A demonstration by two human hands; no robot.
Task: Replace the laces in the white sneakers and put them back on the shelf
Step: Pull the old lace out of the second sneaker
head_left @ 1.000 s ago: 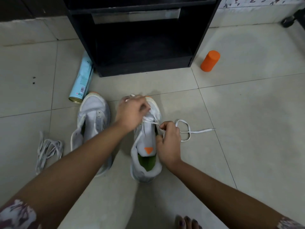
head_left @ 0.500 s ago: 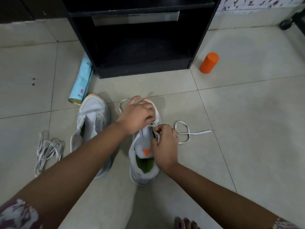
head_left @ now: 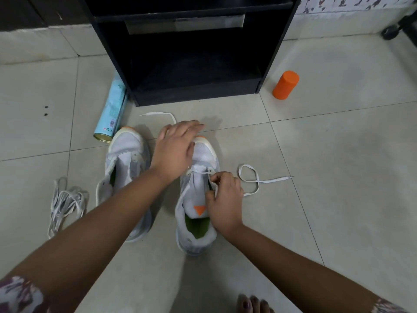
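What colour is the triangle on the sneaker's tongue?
The triangle is orange, clearest in the head view.

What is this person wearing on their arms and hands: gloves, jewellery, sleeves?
No gloves: the left hand and right hand are bare, with no ring, watch or bracelet visible. Forearms are uncovered. The left sleeve and right sleeve, at the bottom corners, are pale fabric with a dark maroon print.
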